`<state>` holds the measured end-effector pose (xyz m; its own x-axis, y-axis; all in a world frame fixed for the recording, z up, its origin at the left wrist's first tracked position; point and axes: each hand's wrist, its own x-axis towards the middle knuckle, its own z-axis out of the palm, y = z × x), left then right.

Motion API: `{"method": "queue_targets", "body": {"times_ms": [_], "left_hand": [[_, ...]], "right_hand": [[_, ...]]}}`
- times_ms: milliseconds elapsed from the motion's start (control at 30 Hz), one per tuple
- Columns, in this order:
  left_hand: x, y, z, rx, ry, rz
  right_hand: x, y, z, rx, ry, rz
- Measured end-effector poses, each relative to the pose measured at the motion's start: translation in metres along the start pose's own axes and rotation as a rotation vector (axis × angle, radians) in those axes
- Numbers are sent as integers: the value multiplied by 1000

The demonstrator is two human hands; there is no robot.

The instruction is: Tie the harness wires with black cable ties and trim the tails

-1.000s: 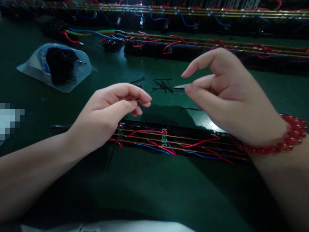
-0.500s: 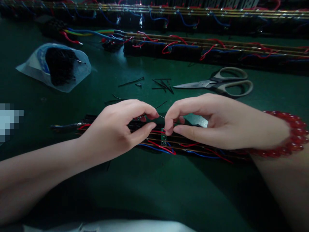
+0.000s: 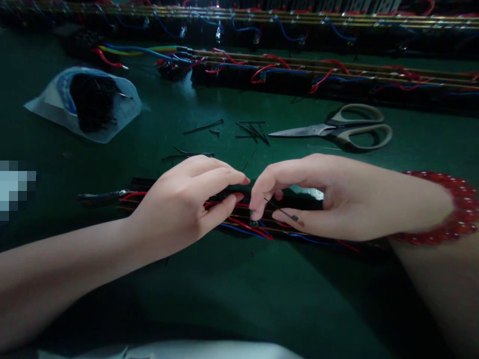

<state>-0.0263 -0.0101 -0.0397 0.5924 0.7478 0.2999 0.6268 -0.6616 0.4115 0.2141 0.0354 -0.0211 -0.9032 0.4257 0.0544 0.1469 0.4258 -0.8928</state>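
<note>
My left hand (image 3: pixel 190 199) hovers over the left part of a wired strip (image 3: pixel 130 203) with red and blue wires. Its thumb and index finger are apart, with nothing visible between them. My right hand (image 3: pixel 322 197), wearing a red bead bracelet (image 3: pixel 456 209), is over the strip's middle. The right index fingertip is at a small green circuit board (image 3: pixel 254 224) and covers most of it; a gap separates it from the thumb. A thin black cable tie (image 3: pixel 280 209) crosses in front of the right thumb, its head towards the wrist. I see no pinch on it.
Grey-handled scissors (image 3: pixel 329 129) lie beyond my right hand. Loose black cable ties (image 3: pixel 254 132) are scattered to their left. A clear bag (image 3: pixel 125 107) of black ties is at upper left. Two more wired strips, one nearer (image 3: pixel 337 75) and one farther (image 3: pixel 239 17), cross the back.
The right index finger has come down over the green circuit board. The cable tie, earlier a thin line between both hands, now shows at the right thumb. The left hand has shifted slightly.
</note>
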Motion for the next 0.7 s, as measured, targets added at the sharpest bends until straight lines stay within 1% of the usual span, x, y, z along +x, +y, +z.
{"method": "queue_targets", "body": {"times_ms": [267, 433, 533, 600, 700], "left_hand": [[2, 0, -2, -15, -29, 26], [2, -1, -1, 3, -29, 40], [2, -1, -1, 3, -45, 44], [2, -1, -2, 7, -64, 33], [2, 0, -2, 9, -57, 12]], "right_hand": [[1, 0, -2, -10, -72, -22], [1, 0, -1, 34, -60, -4], [2, -1, -1, 39, -4, 14], [2, -2, -2, 23, 81, 22], [1, -4, -2, -10, 232, 28]]}}
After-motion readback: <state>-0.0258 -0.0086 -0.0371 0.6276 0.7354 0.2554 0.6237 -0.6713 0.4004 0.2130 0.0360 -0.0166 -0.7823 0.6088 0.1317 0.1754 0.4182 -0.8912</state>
